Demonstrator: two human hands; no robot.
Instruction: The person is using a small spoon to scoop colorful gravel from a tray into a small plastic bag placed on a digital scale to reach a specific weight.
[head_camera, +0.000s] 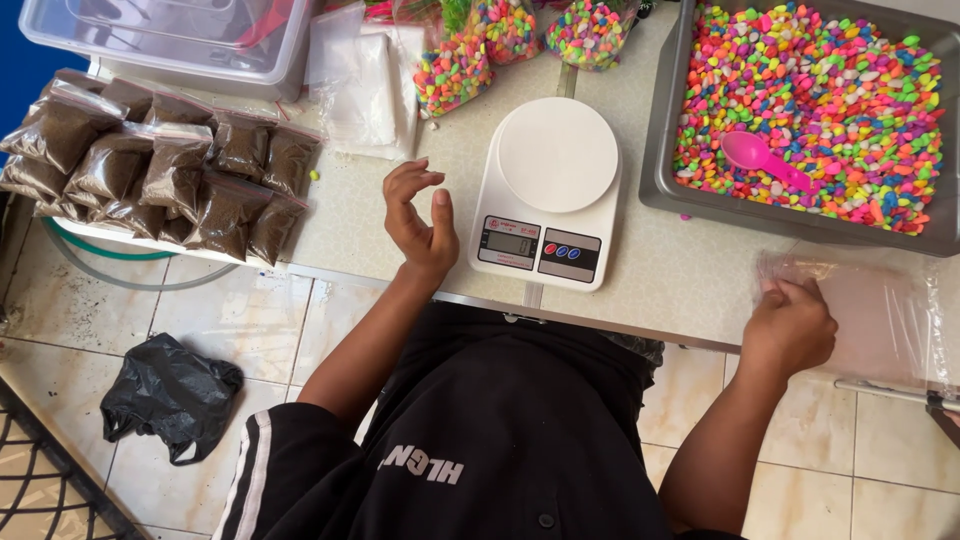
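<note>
Three filled bags of coloured pebbles (455, 68) already stand at twelve o'clock on the desk (670, 275), yet the white kitchen scale (548, 190) carries nothing and the pink scoop (762, 158) lies unused in the grey tray of pebbles (662, 130) at two o'clock, so the current bag seems barely begun. The right hand (790, 325) presses, fingers curled, on a stack of clear plastic bags (880, 310) at three o'clock, thin, glossy and apparently empty. The left hand (420, 222) hovers half-open, holding nothing, beside the scale.
</note>
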